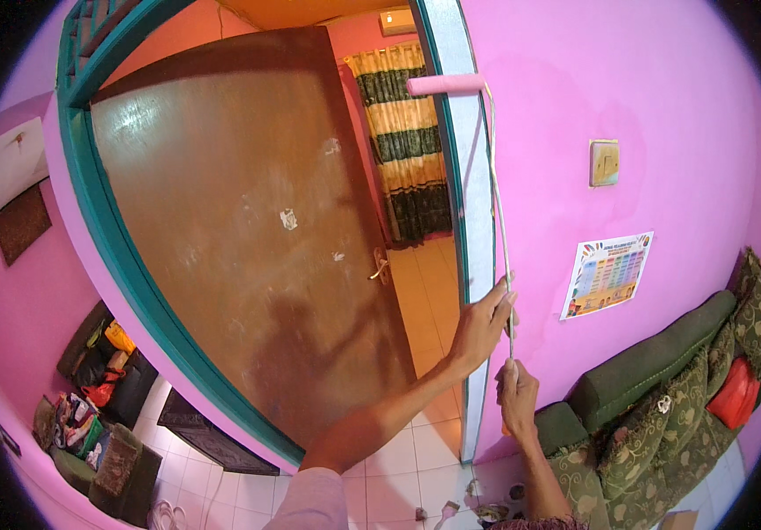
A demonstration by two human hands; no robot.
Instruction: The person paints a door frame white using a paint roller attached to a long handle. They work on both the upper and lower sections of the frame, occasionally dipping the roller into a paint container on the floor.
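A paint roller with a pink sleeve [447, 85] and a long thin metal rod [498, 185] reaches up in front of me. Its sleeve lies across the upper part of the pale door-frame strip [472, 168], at the edge of the pink wall [535, 159]. My left hand [485, 322] is closed round the rod partway down. Below it, my right hand [517, 395] grips the roller's lower end, where a bit of orange handle shows under the fingers. My fingers hide part of the handle.
A brown door [239, 194] stands ajar in a teal frame [106, 221]. A light switch [603, 162] and a paper chart [608, 274] are on the wall, above a green patterned sofa [663, 450]. A brush [449, 509] lies on the tiled floor. Loaded armchairs [124, 459] stand left.
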